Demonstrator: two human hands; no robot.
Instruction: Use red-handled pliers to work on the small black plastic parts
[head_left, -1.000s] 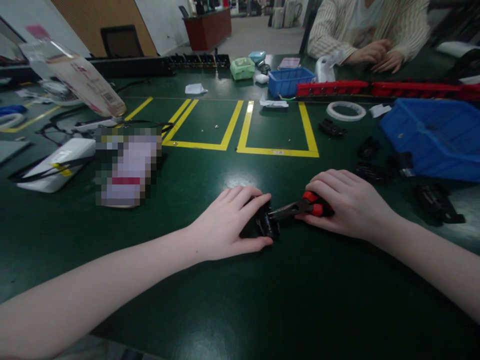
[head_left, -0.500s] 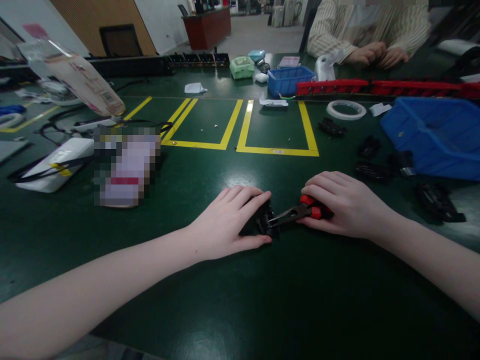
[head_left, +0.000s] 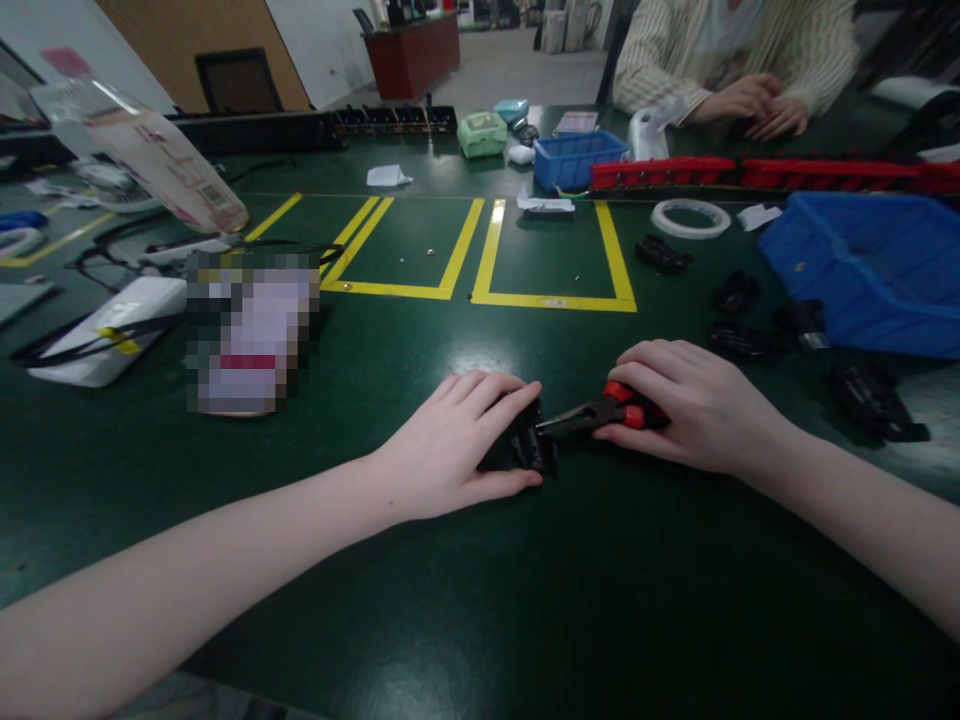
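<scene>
My left hand (head_left: 465,445) is closed around a small black part (head_left: 534,450) on the green table (head_left: 480,600), its thumb and fingers along the part's two ends. Much of that part is hidden under the palm. In my right hand (head_left: 682,410) is a pair of long-nose pliers (head_left: 598,412) with red-and-black handles. Their jaws point left and the tip touches, or lies just over, the black part. The jaws look nearly closed; whether they pinch anything is too small to tell.
Several black parts (head_left: 874,400) lie at the right by a large blue bin (head_left: 862,265). A tape roll (head_left: 690,218) sits behind them. To the left are a phone (head_left: 259,340), a white box (head_left: 112,330) and a leaning bottle (head_left: 165,165). Across the table sits a person (head_left: 735,60).
The pliers' jaws have closed from slightly spread, and their tip has shifted up a little on the black part. My left hand holds still. The other person's hands have moved slightly.
</scene>
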